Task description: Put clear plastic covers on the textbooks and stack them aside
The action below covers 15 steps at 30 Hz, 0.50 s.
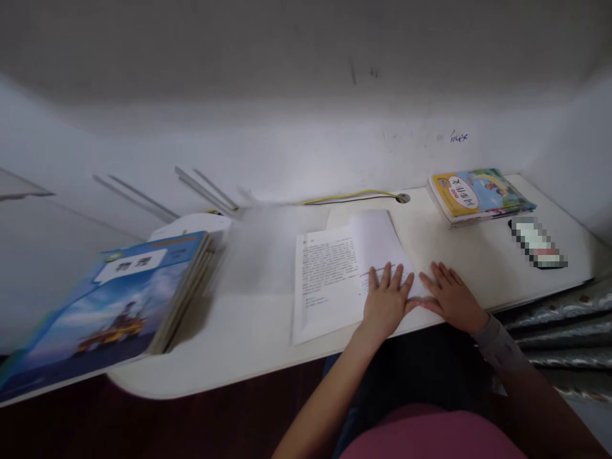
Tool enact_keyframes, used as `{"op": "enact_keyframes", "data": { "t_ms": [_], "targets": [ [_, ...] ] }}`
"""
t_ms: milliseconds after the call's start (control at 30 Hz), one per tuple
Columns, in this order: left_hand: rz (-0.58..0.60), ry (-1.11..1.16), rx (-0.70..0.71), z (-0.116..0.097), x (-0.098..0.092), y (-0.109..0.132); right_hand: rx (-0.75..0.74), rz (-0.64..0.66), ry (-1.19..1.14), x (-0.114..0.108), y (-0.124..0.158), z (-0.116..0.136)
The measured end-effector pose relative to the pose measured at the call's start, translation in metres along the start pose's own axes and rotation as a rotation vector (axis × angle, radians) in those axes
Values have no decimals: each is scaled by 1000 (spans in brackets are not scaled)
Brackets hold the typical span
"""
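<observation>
An open book (327,280) lies in the middle of the desk, printed text on its left page and a mostly blank right page. My left hand (386,299) rests flat on the lower part of the right page, fingers spread. Just to its right, my right hand (452,294) lies flat with fingers apart at the book's right edge, partly on the white desktop (454,245). The two thumbs are close together. Neither hand grips anything. Some lines of print on the right page are covered by my left fingers.
At the left, a blue-covered book (129,287) tops a stack near the desk's rounded end. A blurred translucent sheet (262,248) is beside it. Colourful books (480,194) are stacked at the back right, near a pixelated phone (535,242). A yellow cable (354,193) runs along the wall.
</observation>
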<state>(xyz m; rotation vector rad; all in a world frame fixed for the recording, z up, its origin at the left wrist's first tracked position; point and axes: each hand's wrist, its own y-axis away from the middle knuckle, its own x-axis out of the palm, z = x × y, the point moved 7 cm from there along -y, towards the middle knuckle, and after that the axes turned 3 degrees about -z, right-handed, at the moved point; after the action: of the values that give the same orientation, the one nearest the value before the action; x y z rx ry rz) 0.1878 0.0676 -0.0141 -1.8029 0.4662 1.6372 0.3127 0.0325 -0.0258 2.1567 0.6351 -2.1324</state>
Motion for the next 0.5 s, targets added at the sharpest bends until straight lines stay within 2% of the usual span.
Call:
{"op": "enact_keyframes", "data": {
  "t_ms": [500],
  "targets": [
    [63,-5,34,-11,3,-9,27,-25,-100,6,4,-5]
  ]
}}
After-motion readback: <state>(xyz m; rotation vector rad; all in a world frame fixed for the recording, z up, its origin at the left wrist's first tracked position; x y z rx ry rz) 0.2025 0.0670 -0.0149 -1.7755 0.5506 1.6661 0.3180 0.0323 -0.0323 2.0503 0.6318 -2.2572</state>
